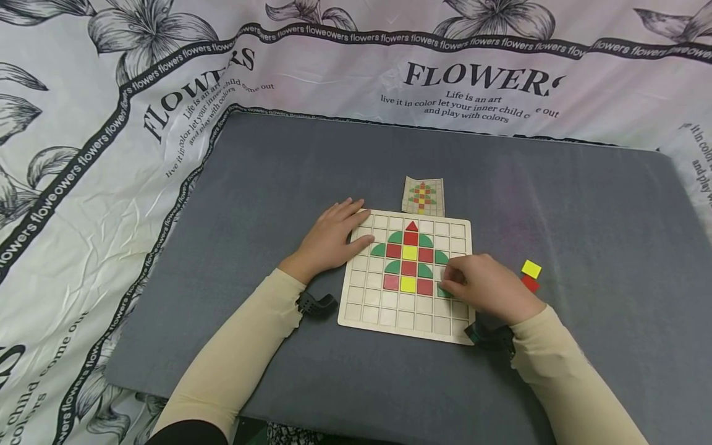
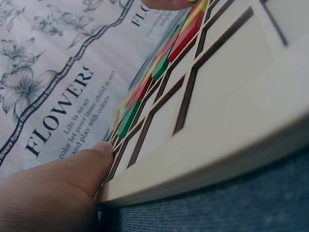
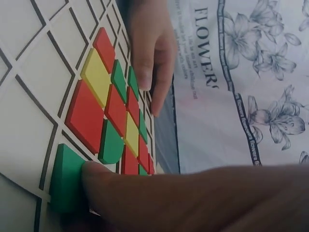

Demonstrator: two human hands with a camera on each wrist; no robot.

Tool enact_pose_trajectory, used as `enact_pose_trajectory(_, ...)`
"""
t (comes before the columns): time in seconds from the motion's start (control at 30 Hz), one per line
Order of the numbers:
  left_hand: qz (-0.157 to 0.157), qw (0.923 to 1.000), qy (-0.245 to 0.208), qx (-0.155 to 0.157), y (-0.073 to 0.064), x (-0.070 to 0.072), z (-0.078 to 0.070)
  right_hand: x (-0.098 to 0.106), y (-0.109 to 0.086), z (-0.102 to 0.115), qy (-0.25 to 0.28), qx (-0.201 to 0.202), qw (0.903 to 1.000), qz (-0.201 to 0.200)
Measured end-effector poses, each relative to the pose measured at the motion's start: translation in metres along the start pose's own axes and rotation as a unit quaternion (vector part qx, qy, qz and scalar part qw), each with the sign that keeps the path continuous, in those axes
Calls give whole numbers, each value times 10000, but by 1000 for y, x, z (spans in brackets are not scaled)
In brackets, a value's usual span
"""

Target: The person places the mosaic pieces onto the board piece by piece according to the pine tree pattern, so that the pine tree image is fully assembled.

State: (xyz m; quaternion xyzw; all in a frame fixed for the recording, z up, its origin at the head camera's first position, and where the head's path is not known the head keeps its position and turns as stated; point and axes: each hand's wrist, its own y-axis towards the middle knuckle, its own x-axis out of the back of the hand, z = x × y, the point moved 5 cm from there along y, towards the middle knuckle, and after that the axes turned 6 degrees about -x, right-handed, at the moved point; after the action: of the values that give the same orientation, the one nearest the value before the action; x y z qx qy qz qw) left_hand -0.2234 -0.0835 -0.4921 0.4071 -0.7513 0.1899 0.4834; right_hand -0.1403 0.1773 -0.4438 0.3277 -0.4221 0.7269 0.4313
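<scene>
A light wooden grid board (image 1: 378, 315) lies on the table, with red and yellow squares, green quarter-circles and a red triangle (image 1: 411, 227) set in a tree-like pattern. My left hand (image 1: 332, 238) rests on the board's upper left edge, fingers stretched out and thumb on the surface. At the lower right of the pattern, my right hand (image 1: 486, 285) pinches a green quarter-circle piece (image 3: 66, 179) at a grid cell. In the right wrist view the thumb touches that piece; the other fingertips are hidden. A red square (image 3: 86, 116) lies in the grid near it.
A small pattern card (image 1: 424, 196) with a similar tree lies just beyond the board's far edge. Right of the right hand, a loose yellow square (image 1: 531, 269) and a red piece (image 1: 530, 283) lie on the grey table (image 1: 278, 167). Flower-printed cloth (image 1: 334, 80) surrounds the table.
</scene>
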Motion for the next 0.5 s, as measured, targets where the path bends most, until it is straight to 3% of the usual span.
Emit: enact_pose_trajectory(0.5,36,10000,1,17,0,0,0,-2,0,4,110,240,9996,-22)
